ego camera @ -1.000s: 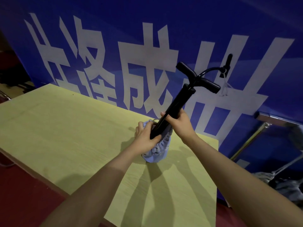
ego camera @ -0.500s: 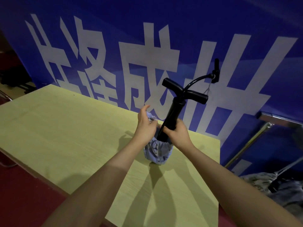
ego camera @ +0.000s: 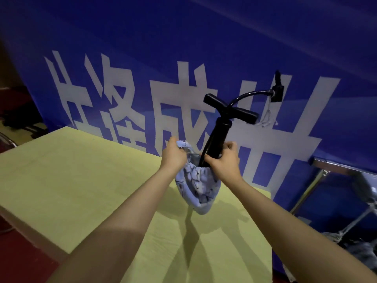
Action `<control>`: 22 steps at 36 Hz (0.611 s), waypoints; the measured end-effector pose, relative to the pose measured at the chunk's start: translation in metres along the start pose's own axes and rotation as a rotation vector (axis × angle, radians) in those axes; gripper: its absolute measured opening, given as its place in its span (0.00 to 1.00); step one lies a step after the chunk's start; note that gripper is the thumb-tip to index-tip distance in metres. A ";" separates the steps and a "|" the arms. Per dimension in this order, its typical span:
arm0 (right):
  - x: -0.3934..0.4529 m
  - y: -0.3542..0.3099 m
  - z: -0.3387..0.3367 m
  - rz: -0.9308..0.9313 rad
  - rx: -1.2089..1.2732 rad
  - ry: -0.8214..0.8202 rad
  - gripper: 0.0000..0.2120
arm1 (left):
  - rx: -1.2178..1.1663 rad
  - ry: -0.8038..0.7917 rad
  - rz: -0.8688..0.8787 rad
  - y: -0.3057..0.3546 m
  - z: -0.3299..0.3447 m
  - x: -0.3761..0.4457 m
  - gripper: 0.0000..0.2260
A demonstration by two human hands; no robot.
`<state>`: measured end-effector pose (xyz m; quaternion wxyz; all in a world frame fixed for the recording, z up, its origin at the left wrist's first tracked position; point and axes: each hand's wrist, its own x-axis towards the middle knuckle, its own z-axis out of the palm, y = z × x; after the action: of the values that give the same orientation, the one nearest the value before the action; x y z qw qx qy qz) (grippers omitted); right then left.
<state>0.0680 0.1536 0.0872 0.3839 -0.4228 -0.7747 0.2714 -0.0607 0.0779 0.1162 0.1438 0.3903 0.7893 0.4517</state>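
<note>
Left hand: the left hand (ego camera: 173, 158) is pinching the raised rim of the blue patterned pouch (ego camera: 196, 186), its fingers curling over the cloth edge.
Right hand: the right hand (ego camera: 223, 162) is gripping the barrel of the black pump (ego camera: 216, 137) just where it is entering the pouch's gathered mouth. The fingers are wrapping round the barrel, and the two hands are sitting close together on either side of the opening.
Pump: it is standing tilted, with its lower end hiding inside the pouch. The T-handle (ego camera: 230, 109) is pointing up, and the hose (ego camera: 248, 94) is arching off to the right.
Pouch: it is hanging between the hands over the far part of the table, its tip pointing down (whether it is touching the board cannot be told).
Surface: the pale yellow-green wooden table (ego camera: 81, 180) is stretching away to the left, and shadows of the arms and pouch are falling across its near part.
Room: a blue banner (ego camera: 183, 48) with large white characters is filling the wall behind. Red floor (ego camera: 20, 258) is showing at the lower left. A metal frame (ego camera: 318, 180) is leaning at the right.
</note>
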 end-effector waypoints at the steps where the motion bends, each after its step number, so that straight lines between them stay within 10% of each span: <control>1: 0.001 0.000 -0.002 -0.010 -0.016 -0.020 0.12 | -0.012 0.004 0.000 0.003 -0.002 0.001 0.10; 8: -0.013 0.020 0.004 -0.061 -0.174 -0.158 0.13 | -0.303 0.070 0.035 0.019 -0.006 0.000 0.21; 22: -0.037 0.056 0.033 0.014 -0.278 -0.319 0.13 | 0.214 -0.098 0.365 -0.009 0.016 -0.031 0.31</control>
<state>0.0792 0.1461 0.0134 0.1926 -0.4286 -0.8527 0.2282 -0.0351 0.0621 0.0963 0.0557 0.5612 0.7411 0.3644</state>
